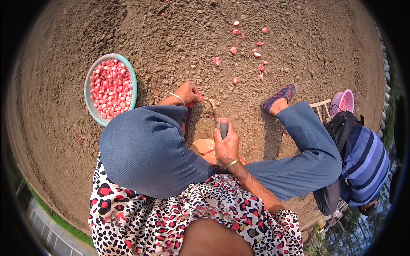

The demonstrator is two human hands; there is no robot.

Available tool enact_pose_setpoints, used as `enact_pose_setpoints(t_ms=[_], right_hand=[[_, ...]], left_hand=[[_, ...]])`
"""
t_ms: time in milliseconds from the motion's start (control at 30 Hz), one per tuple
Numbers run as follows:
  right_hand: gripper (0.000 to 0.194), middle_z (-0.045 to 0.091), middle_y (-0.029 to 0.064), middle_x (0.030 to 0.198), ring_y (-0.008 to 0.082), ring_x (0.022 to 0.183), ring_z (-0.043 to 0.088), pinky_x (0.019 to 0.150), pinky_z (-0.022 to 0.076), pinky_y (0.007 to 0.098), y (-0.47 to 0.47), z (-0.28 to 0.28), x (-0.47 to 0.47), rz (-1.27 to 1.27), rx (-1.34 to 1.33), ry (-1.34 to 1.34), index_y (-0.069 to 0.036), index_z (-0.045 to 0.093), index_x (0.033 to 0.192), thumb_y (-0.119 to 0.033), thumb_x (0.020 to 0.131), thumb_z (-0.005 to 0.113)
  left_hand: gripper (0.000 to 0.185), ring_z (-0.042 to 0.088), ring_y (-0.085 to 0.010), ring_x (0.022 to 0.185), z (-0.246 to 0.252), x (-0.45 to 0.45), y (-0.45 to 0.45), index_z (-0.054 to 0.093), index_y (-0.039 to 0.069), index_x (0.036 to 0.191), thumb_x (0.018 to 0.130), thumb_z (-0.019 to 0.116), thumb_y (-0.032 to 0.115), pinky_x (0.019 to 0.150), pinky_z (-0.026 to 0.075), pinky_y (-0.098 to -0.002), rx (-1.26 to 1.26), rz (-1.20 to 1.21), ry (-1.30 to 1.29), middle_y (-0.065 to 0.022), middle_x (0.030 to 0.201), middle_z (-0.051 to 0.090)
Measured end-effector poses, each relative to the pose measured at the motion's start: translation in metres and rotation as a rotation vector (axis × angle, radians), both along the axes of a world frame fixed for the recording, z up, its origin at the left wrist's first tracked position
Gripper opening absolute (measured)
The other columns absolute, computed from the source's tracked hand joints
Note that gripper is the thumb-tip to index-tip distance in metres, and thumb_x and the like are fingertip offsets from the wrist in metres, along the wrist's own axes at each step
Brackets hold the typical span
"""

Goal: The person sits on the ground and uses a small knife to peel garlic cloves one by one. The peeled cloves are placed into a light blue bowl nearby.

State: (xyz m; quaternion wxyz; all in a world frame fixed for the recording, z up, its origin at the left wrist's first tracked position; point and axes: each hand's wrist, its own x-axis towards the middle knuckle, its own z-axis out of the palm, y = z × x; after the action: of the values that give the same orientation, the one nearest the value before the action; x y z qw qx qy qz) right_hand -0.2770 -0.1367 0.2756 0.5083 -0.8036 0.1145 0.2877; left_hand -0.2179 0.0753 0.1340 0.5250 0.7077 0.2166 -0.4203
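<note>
My left hand (189,93), with a white bangle at the wrist, is low over the soil. Its fingertips pinch pink-coated cloves, apparently garlic; how many is hidden. My right hand (228,145) grips the dark handle of a small hand tool (223,128) with a red end. The tool's narrow, soil-coloured blade points away from me at the ground, close to my left fingertips; its exact shape is unclear. Several loose pink cloves (235,80) lie on the crumbly soil (192,41) ahead. A turquoise-rimmed basin (134,84) full of such cloves (112,88) stands left of my left hand.
My shoe (280,97) rests on the soil to the right. Between my legs is a round orange object (201,148) bearing writing. At right, another person in a striped top (365,163) is beside a pink basin (350,96) of cloves and a wooden frame (320,104).
</note>
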Motion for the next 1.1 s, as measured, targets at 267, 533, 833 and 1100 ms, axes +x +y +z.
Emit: enact_pose_setpoints(t_ms=[267, 533, 833, 1100], right_hand=[[0.023, 0.05, -0.0006, 0.068, 0.0074, 0.055, 0.047, 0.049, 0.0416, 0.027, -0.016, 0.01, 0.065, 0.013, 0.095, 0.281, -0.003, 0.057, 0.105, -0.012, 0.085, 0.062], [0.014, 0.043, -0.002, 0.061, 0.008, 0.041, 0.043, 0.031, 0.0326, 0.0265, -0.013, 0.037, 0.149, 0.074, 0.169, 0.53, -0.004, 0.053, 0.096, -0.012, 0.087, 0.06], [0.024, 0.039, -0.0044, 0.062, 0.0042, 0.04, 0.033, 0.033, 0.026, 0.0229, -0.01, 0.038, 0.18, 0.128, 0.117, 0.633, -0.002, 0.05, 0.111, -0.015, 0.092, 0.058], [0.025, 0.043, -0.0025, 0.066, 0.0046, 0.04, 0.035, 0.032, 0.0286, 0.0229, -0.007, 0.042, 0.179, 0.129, 0.132, 0.639, -0.001, 0.05, 0.109, -0.014, 0.09, 0.06]], left_hand=[[0.029, 0.064, -0.0367, 0.069, -0.019, -0.012, -0.022, 0.067, 0.003, 0.076, 0.078, 0.074, 0.03, 0.064, 0.05, -0.0447, 0.188, -0.264, -0.536, -0.0174, 0.072, 0.066], [0.019, 0.063, -0.0363, 0.071, -0.026, -0.029, -0.046, 0.064, 0.003, 0.081, 0.082, 0.07, 0.021, 0.061, 0.048, -0.0459, 0.219, -0.302, -0.657, -0.0166, 0.075, 0.065], [0.023, 0.064, -0.0361, 0.069, -0.031, -0.03, -0.056, 0.063, 0.005, 0.076, 0.086, 0.065, 0.026, 0.061, 0.049, -0.0475, 0.333, -0.294, -0.797, -0.0159, 0.072, 0.065], [0.018, 0.064, -0.0357, 0.064, -0.039, -0.031, -0.069, 0.062, 0.006, 0.078, 0.085, 0.065, 0.023, 0.058, 0.049, -0.0465, 0.504, -0.408, -0.719, -0.0149, 0.071, 0.065]])
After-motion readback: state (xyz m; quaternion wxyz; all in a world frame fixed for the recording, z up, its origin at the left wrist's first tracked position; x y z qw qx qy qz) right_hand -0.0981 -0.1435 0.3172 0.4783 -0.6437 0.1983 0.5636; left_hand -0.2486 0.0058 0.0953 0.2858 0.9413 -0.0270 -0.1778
